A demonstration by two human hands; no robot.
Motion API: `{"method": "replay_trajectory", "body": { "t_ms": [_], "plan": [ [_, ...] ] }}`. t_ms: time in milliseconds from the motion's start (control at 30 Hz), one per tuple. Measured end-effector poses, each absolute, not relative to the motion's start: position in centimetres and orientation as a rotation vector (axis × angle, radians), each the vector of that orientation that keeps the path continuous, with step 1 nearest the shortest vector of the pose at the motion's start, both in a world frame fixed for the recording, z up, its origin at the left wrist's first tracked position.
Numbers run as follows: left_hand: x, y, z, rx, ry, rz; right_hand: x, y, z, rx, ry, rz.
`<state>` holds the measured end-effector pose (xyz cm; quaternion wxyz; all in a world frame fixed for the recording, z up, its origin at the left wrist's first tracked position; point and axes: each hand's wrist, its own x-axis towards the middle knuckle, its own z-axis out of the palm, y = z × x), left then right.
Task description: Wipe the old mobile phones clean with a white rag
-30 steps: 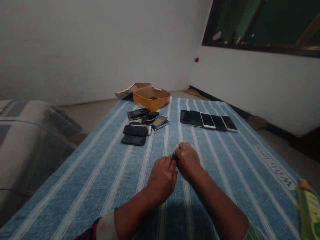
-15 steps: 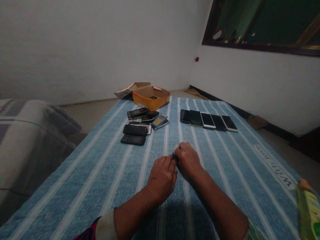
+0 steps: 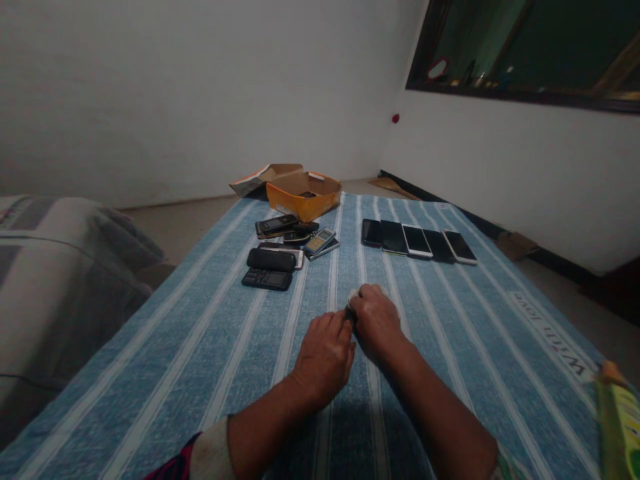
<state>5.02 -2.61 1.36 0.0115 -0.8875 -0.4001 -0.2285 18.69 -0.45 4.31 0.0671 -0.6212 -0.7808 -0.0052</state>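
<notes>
Near the middle of the striped blue cloth [image 3: 200, 347], my left hand [image 3: 326, 353] is closed on a small dark object [image 3: 349, 313], mostly hidden by the fingers. My right hand [image 3: 376, 316] touches the far end of the same object and grips a whitish cloth [image 3: 354, 294], which shows at its fingertips. Beyond my hands to the left lie several old phones, among them a black keypad phone [image 3: 267, 279] and a blue-grey phone [image 3: 320, 241]. A row of several flat phones, one with a white frame [image 3: 417, 241], lies at the right.
An open orange box [image 3: 304, 200] with something dark inside stands at the far edge, beside a tilted cardboard flap or lid [image 3: 260, 179]. A yellow-green packet [image 3: 617, 427] lies at the right edge. Grey-and-white fabric [image 3: 65, 267] covers something at the left.
</notes>
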Motion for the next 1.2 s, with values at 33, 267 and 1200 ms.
{"method": "replay_trajectory", "body": {
  "t_ms": [33, 267, 1200],
  "plan": [
    [5.02, -2.60, 1.31, -2.764, -1.247, -0.712, 18.67, -0.44, 4.31, -1.877, -2.352, -0.018],
    [5.09, -2.58, 1.18, -2.787, -1.262, -0.706, 18.66, -0.35, 4.53, -1.898, -2.342, 0.011],
    [4.92, -2.97, 1.54, -2.801, -1.313, -0.642, 18.55, -0.14, 4.02, -1.796, -2.384, 0.025]
  ]
}}
